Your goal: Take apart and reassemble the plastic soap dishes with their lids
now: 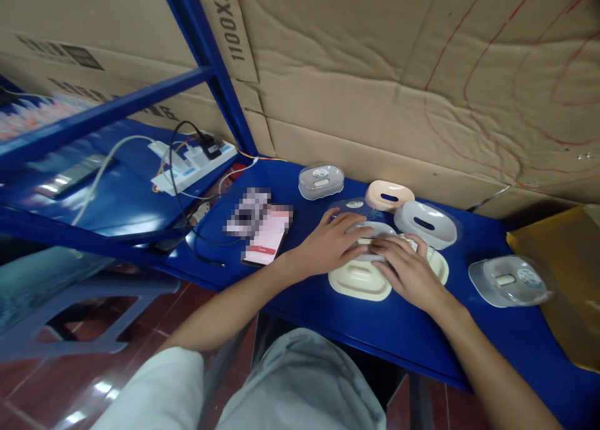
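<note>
A grey oval plastic soap-dish part [370, 231] is pinched between both hands, left hand [328, 245] and right hand [409, 269], above a cream oval plastic tray [359, 280] on the blue desk [328, 305]; seating appears underway, and alignment is needed.

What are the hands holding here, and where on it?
Both hands, left and right, press on a grey lid over the cream soap dish, each at one end; the grip itself is hidden.

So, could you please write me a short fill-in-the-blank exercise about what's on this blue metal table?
1. Both hands, the left hand and the right hand, rest on a grey plastic ____ lying over a cream plastic soap dish.
2. The peach-coloured soap dish sits next to the ____ wall.
3. The phone with the pink screen lies to the ____ of the left hand.

Missing words: lid; cardboard; left
</note>
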Tool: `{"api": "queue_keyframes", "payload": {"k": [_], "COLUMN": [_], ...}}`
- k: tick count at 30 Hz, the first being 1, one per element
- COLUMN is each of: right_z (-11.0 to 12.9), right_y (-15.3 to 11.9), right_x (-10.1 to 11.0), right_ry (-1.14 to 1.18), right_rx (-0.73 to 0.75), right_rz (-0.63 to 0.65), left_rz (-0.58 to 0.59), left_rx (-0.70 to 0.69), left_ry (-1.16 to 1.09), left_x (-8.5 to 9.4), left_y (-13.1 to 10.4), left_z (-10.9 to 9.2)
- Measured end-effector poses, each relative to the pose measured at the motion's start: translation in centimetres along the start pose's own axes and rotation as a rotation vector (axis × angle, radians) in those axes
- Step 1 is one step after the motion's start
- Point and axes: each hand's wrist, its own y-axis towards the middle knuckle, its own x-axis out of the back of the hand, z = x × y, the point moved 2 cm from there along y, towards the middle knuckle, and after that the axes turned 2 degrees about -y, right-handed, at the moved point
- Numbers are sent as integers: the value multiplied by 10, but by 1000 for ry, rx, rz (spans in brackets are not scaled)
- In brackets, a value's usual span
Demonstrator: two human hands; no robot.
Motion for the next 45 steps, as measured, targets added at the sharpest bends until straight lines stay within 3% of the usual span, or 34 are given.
{"api": "queue_keyframes", "payload": {"k": [3, 6, 12, 18, 31, 36, 41, 45], "right_z": [1, 0, -2, -2, -3, -3, -2, 1], "right_y": [0, 0, -2, -2, -2, -4, -4, -4], "right_x": [1, 0, -6, -7, -7, -6, -5, -6], "right_ry": [16, 26, 27, 47, 59, 43, 23, 24], "right_rx": [0, 2, -28, -54, -54, -49, -21, 3], "right_rz": [-6, -10, 10, 21, 13, 35, 33, 6], "left_rz": [-12, -43, -154, -182, -103, -147, -56, -13], "left_rx": [39, 171, 496, 606, 622, 554, 404, 273], "left_ry": [67, 146, 280, 333, 314, 286, 121, 1], "left_x": [8, 12, 17, 22, 25, 21, 2, -11], "left_y": [-22, -55, -118, -147, -126, -110, -91, -69], "left_z": [-14, -22, -10, 0, 29, 4, -38, -48]}}
